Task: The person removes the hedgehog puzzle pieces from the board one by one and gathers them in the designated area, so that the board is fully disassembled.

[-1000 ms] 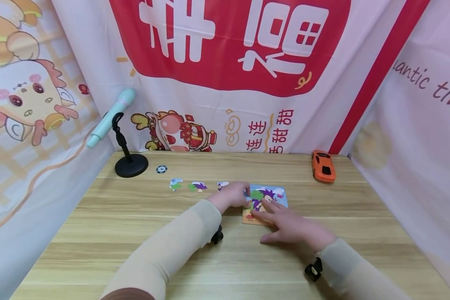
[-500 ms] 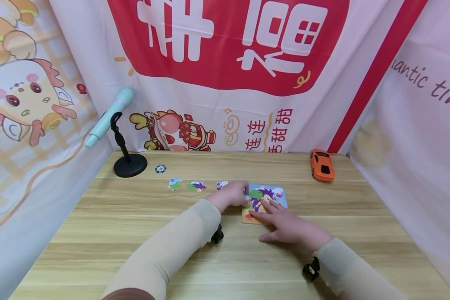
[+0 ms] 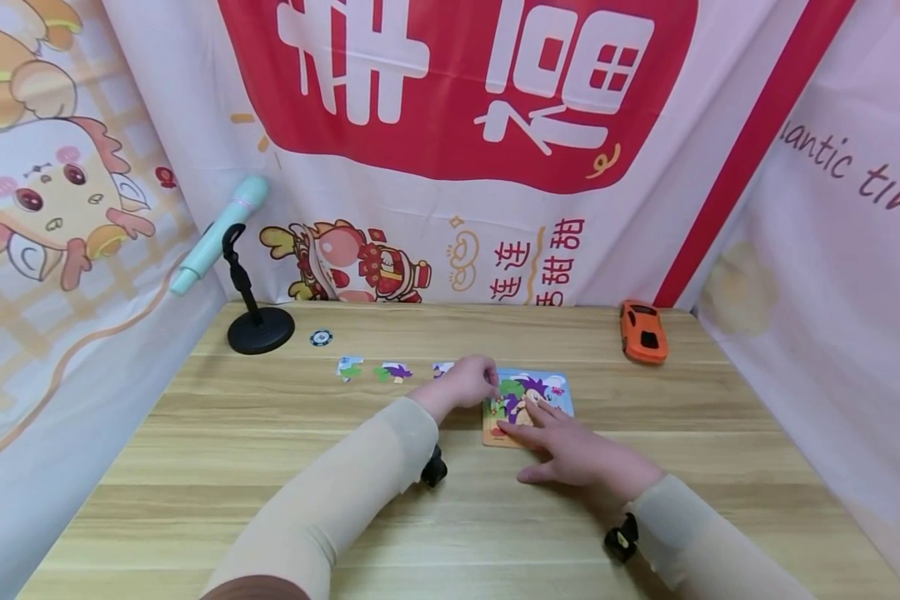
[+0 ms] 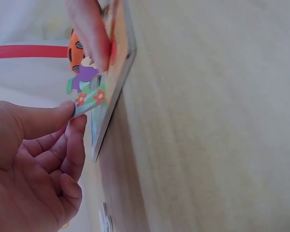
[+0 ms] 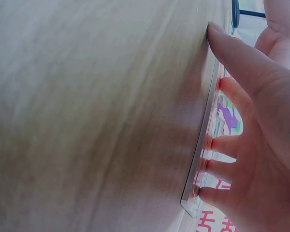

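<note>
A square jigsaw puzzle point(image 3: 492, 438) in a tray, with a purple-haired cartoon figure, lies on the wooden table. At its left side my left hand point(image 3: 463, 386) pinches a puzzle piece point(image 4: 91, 100) between thumb and index finger. In the left wrist view this piece shows red flowers on green and is tilted up, close over the tray. My right hand point(image 3: 573, 448) rests with spread fingers on the puzzle's lower right part, its thumb on the table by the tray's near edge. Three loose puzzle pieces, including a green one point(image 3: 349, 369) and a purple one point(image 3: 395, 372), lie to the left.
A black stand point(image 3: 261, 330) holding a mint microphone point(image 3: 221, 233) is at the back left, beside a small round chip point(image 3: 321, 337). An orange toy car point(image 3: 643, 332) sits at the back right. Printed cloth hangs around the table's back and sides.
The left hand's fingertips have shifted slightly up and back at the puzzle's left side, exposing more of the picture there. The right hand has stayed in place.
</note>
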The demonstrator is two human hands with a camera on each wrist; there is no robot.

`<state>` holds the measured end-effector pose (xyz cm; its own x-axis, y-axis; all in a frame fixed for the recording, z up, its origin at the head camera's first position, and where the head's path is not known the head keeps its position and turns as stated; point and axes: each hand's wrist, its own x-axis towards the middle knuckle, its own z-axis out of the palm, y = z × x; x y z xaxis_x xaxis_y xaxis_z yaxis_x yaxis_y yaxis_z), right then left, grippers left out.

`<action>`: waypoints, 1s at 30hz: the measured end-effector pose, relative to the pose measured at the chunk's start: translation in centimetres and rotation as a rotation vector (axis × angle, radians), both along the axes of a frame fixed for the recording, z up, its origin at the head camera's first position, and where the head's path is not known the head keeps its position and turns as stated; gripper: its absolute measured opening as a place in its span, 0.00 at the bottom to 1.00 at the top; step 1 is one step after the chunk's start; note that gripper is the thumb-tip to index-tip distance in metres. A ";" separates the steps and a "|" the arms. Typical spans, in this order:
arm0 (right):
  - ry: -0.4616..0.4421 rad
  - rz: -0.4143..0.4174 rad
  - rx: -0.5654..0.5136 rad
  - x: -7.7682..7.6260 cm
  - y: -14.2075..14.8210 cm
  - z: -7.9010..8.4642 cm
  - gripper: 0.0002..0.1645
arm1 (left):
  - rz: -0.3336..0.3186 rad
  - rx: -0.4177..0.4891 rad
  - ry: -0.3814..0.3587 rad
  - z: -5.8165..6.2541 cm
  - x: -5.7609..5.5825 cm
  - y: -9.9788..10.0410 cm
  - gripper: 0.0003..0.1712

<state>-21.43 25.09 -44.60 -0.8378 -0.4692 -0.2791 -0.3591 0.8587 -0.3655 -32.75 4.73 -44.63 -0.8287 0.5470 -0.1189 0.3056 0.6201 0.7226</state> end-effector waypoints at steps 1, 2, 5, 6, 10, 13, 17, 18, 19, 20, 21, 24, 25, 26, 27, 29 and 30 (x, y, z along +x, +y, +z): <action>-0.002 -0.001 0.001 0.0 0.0 0.0 0.44 | -0.001 0.011 -0.006 0.0 0.0 0.0 0.05; -0.004 -0.003 0.002 0.0 0.0 0.0 0.44 | -0.002 0.017 -0.009 0.0 -0.1 -0.1 0.05; -0.005 -0.006 0.006 0.0 0.0 -0.1 0.44 | -0.002 0.031 -0.022 0.1 -0.1 -0.2 0.04; -0.005 -0.007 0.006 0.0 0.0 -0.1 0.44 | -0.002 0.033 -0.024 0.1 0.0 -0.2 0.04; -0.003 -0.012 0.009 0.0 0.0 -0.1 0.44 | 0.006 0.046 -0.028 0.1 0.0 -0.2 0.04; 0.002 -0.015 0.011 -0.1 0.0 -0.2 0.45 | 0.014 0.054 -0.031 0.0 0.0 -0.2 0.04; 0.004 -0.017 0.014 -0.1 0.0 -0.3 0.44 | 0.023 0.054 -0.022 0.0 0.2 -0.2 0.03; 0.003 -0.017 0.016 -0.1 0.1 -0.4 0.45 | 0.026 0.056 -0.022 0.0 0.2 -0.2 0.03; 0.004 -0.018 0.016 -0.1 0.1 -0.3 0.44 | 0.027 0.055 -0.020 0.1 0.3 -0.2 0.03; 0.004 -0.019 0.015 -0.1 0.0 -0.3 0.44 | 0.031 0.055 -0.015 0.1 0.3 -0.2 0.03; 0.006 -0.018 0.014 -0.1 0.0 -0.3 0.44 | 0.039 0.060 -0.010 0.1 0.3 -0.2 0.03; 0.013 -0.009 0.014 -0.1 0.0 -0.3 0.44 | 0.081 0.104 0.019 0.3 0.1 -0.4 0.03; 0.015 -0.007 0.013 -0.1 0.0 -0.3 0.44 | 0.100 0.123 0.033 0.5 -0.1 -0.5 0.03; 0.015 -0.006 0.011 -0.1 0.0 -0.2 0.44 | 0.123 0.144 0.045 0.6 -0.3 -0.7 0.03; 0.014 -0.004 0.010 -0.1 0.0 -0.2 0.44 | 0.144 0.166 0.052 0.8 -0.5 -1.0 0.02; 0.010 -0.004 0.010 0.0 -0.1 -0.1 0.44 | 0.177 0.200 0.059 1.0 -1.0 -1.7 0.02; 0.006 -0.007 0.010 0.0 -0.1 -0.1 0.44 | 0.192 0.206 0.059 1.2 -1.2 -2.2 0.02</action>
<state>-21.39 24.99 -44.70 -0.8427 -0.4608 -0.2785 -0.3557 0.8647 -0.3546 -33.93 2.53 -43.45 -0.9217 0.3867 0.0303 0.2423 0.5129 0.8236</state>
